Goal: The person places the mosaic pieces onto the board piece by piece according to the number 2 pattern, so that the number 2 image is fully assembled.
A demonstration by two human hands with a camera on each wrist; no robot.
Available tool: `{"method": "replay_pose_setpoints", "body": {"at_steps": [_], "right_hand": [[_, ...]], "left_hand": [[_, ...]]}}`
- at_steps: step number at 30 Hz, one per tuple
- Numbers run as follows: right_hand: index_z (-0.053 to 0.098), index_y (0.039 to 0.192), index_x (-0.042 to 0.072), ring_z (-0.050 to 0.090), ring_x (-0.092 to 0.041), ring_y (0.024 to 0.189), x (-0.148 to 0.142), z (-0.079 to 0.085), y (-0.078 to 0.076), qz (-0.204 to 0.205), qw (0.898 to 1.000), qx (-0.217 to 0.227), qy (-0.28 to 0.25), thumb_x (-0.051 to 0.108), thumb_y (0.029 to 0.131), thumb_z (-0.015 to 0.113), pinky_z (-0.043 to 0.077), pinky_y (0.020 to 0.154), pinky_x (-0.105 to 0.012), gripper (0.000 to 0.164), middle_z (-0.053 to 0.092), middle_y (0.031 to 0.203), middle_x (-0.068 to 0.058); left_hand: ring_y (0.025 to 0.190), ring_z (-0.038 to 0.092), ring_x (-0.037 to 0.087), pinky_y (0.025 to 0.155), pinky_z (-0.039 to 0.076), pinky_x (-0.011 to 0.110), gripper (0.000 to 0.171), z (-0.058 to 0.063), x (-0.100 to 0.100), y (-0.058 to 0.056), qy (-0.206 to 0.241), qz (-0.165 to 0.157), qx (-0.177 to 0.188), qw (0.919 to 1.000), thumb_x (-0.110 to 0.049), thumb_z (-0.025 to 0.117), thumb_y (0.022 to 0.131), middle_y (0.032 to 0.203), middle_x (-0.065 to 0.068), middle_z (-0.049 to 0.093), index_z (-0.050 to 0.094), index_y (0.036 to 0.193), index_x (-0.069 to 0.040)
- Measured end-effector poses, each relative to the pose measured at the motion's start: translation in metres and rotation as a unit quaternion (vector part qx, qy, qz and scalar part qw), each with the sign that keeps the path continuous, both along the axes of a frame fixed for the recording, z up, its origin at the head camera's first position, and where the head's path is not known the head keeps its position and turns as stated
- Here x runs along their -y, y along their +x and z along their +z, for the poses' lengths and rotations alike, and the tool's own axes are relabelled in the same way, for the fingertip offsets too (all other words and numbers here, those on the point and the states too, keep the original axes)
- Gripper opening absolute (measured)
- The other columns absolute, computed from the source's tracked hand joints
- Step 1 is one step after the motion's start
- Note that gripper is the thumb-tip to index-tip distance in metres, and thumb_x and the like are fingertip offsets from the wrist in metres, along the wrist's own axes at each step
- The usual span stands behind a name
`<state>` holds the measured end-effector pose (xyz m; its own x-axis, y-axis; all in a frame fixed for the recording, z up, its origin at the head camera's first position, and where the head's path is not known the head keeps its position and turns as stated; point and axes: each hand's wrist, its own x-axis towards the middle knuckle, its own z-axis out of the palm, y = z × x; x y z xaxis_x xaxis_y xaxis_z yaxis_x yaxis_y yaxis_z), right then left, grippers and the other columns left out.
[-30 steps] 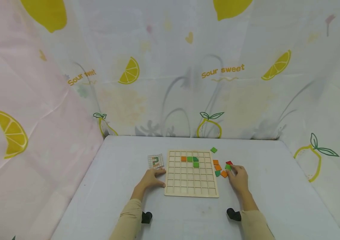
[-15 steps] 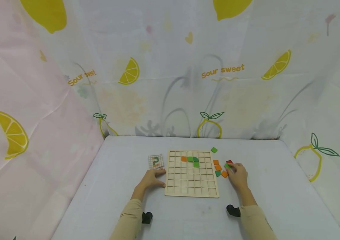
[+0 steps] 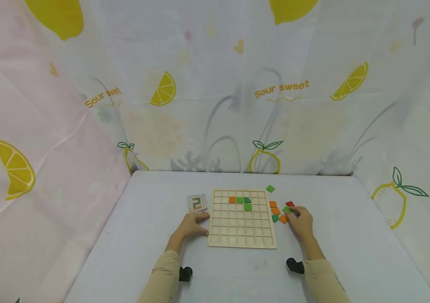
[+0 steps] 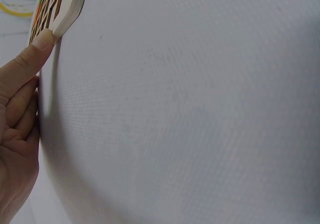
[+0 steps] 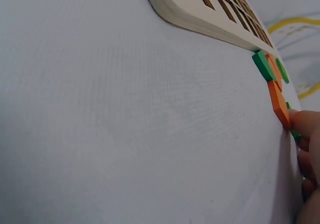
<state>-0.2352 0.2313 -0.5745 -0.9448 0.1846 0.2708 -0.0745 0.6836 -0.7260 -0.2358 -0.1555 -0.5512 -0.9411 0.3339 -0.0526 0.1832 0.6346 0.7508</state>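
Observation:
A square wooden grid board [image 3: 237,231] lies mid-table, with an orange tile [image 3: 232,200], two light green squares and a dark green rounded piece in its cells. My left hand [image 3: 190,225] touches the board's left side with spread index finger and thumb; in the left wrist view the thumb [image 4: 30,58] meets the edge. Right of the board, my right hand [image 3: 301,223] pinches a light green square tile [image 3: 287,208] between thumb and index finger, low over the table. A red tile [image 3: 289,204] lies just behind it. In the right wrist view the fingers mostly hide the green tile.
Several orange tiles [image 3: 275,211] and a dark green rounded piece [image 3: 275,218] lie between board and right hand. Another green tile [image 3: 270,188] is at the board's far right corner. A gridded pattern card [image 3: 197,203] lies left of the board. Lemon-print cloth walls surround the white table.
The right hand has shifted the green tile slightly left and away from me, turning it a little; more of the red tile shows. The left hand and board stay put.

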Motion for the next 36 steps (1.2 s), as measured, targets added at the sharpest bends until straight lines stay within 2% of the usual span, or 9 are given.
{"method": "replay_pose_setpoints", "body": {"at_steps": [3,7,11,15,19,24,30,36], "right_hand": [[0.062,0.104,-0.013,0.057,-0.038,0.09,0.001,-0.001,0.001,-0.006,1.0,-0.013,-0.015,0.0,0.082,0.065,0.05,0.08,-0.05,0.026,0.061,0.1,-0.029],[0.061,0.108,-0.013,0.055,-0.04,0.095,0.005,-0.004,0.004,-0.016,0.999,-0.018,-0.035,-0.002,0.081,0.064,0.048,0.083,-0.051,0.029,0.057,0.107,-0.031],[0.063,0.103,-0.014,0.051,-0.045,0.1,0.015,-0.008,0.011,-0.013,0.998,-0.043,-0.034,0.001,0.079,0.067,0.042,0.087,-0.057,0.029,0.054,0.11,-0.032],[0.067,0.099,-0.009,0.048,-0.044,0.1,0.027,-0.009,0.02,0.019,0.998,-0.058,0.016,0.003,0.078,0.067,0.035,0.078,-0.056,0.024,0.058,0.107,-0.027],[0.07,0.098,-0.005,0.049,-0.04,0.097,0.036,-0.007,0.026,0.061,0.993,-0.071,0.065,0.001,0.078,0.068,0.034,0.073,-0.054,0.021,0.061,0.106,-0.02],[0.071,0.097,-0.004,0.05,-0.038,0.092,0.04,-0.008,0.029,0.051,0.991,-0.081,0.089,0.001,0.078,0.071,0.036,0.073,-0.052,0.02,0.061,0.099,-0.018],[0.07,0.095,-0.006,0.054,-0.039,0.088,0.04,-0.011,0.024,0.017,0.995,-0.08,0.058,0.003,0.076,0.067,0.038,0.071,-0.052,0.022,0.064,0.095,-0.022],[0.068,0.097,-0.011,0.058,-0.041,0.085,0.034,-0.015,0.017,0.015,0.993,-0.115,0.013,-0.008,0.072,0.064,0.046,0.075,-0.051,0.025,0.067,0.091,-0.025]], "left_hand": [[0.125,0.048,0.034,0.106,0.037,0.047,0.065,-0.001,0.0,-0.001,-0.002,0.001,-0.003,1.0,-0.014,0.087,0.06,0.129,0.021,0.054,0.062,0.118,0.003],[0.125,0.048,0.034,0.106,0.036,0.047,0.065,-0.001,0.0,-0.001,-0.002,0.003,-0.002,1.0,-0.014,0.087,0.06,0.13,0.021,0.053,0.062,0.118,0.003],[0.125,0.048,0.034,0.106,0.035,0.048,0.066,0.001,-0.001,0.0,-0.004,0.003,0.005,1.0,-0.014,0.086,0.059,0.13,0.02,0.054,0.062,0.118,0.003],[0.126,0.047,0.033,0.107,0.035,0.047,0.067,0.003,-0.003,0.002,-0.001,0.008,0.013,0.9999,-0.013,0.086,0.059,0.13,0.02,0.054,0.061,0.119,0.003],[0.126,0.047,0.034,0.107,0.035,0.047,0.067,0.002,-0.003,0.001,-0.001,0.008,0.011,0.9999,-0.014,0.087,0.059,0.13,0.02,0.054,0.061,0.119,0.003],[0.125,0.048,0.034,0.107,0.035,0.048,0.066,0.0,-0.001,0.0,-0.009,0.009,0.007,0.9999,-0.016,0.087,0.059,0.131,0.02,0.053,0.063,0.118,0.001],[0.123,0.05,0.035,0.106,0.036,0.048,0.064,-0.002,0.001,-0.001,-0.014,0.008,-0.004,0.9999,-0.015,0.087,0.059,0.13,0.021,0.054,0.064,0.117,0.0],[0.124,0.049,0.035,0.106,0.036,0.048,0.064,-0.004,0.001,-0.003,-0.01,0.01,-0.002,0.9999,-0.016,0.087,0.059,0.13,0.021,0.053,0.064,0.117,-0.001]]}}
